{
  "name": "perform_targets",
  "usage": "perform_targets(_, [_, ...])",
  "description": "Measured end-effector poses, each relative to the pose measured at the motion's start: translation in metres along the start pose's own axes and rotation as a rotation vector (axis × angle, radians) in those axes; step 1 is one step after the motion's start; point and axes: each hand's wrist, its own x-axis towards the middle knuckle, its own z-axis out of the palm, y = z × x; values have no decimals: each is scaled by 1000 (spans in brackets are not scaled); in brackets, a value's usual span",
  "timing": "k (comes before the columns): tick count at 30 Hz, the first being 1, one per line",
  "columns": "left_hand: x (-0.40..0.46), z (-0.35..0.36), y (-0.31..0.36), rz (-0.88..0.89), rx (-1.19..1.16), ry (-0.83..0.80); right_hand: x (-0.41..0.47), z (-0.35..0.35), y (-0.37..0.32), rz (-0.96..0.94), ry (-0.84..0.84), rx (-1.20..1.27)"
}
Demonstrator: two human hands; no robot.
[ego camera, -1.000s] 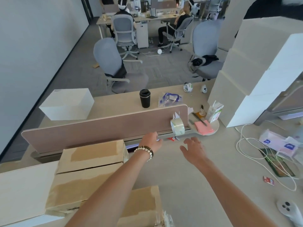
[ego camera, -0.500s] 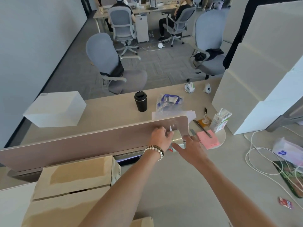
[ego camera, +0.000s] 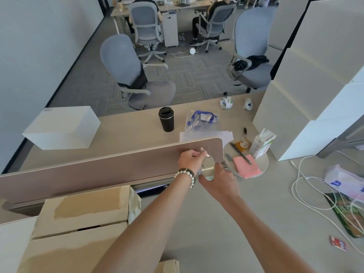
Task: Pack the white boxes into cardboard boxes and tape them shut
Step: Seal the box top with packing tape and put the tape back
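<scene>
While both hands meet mid-frame, the left hand [ego camera: 190,159] apparently pinches the tape's loose end above the tape roll [ego camera: 207,168], which the right hand [ego camera: 217,183] grasps from below.

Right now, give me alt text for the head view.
Both hands hold a clear tape roll at the desk divider: left hand above, right hand below. Taped cardboard boxes sit near left.
</scene>
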Motion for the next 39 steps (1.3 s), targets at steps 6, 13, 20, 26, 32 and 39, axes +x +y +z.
perform_targets(6, [1,2,11,-196,-331,-63,-12,-12,-5,-22,45,39])
perform_targets(13, [-9,-5,18,-262,-522,-211,-18,-26,-7,-21,54,92])
perform_targets(20, [-17,-10,16,-167,-516,-193,-26,-32,-13,-1,77,135])
perform_targets(26, [-43,-18,14,-137,-523,-197,-52,-37,-16,0,95,143])
perform_targets(32, [-80,-44,0,-120,-549,-245,-97,-46,-22,-58,45,148])
perform_targets(39, [-135,-108,-40,-64,-533,-253,-156,-39,-33,-221,-80,78])
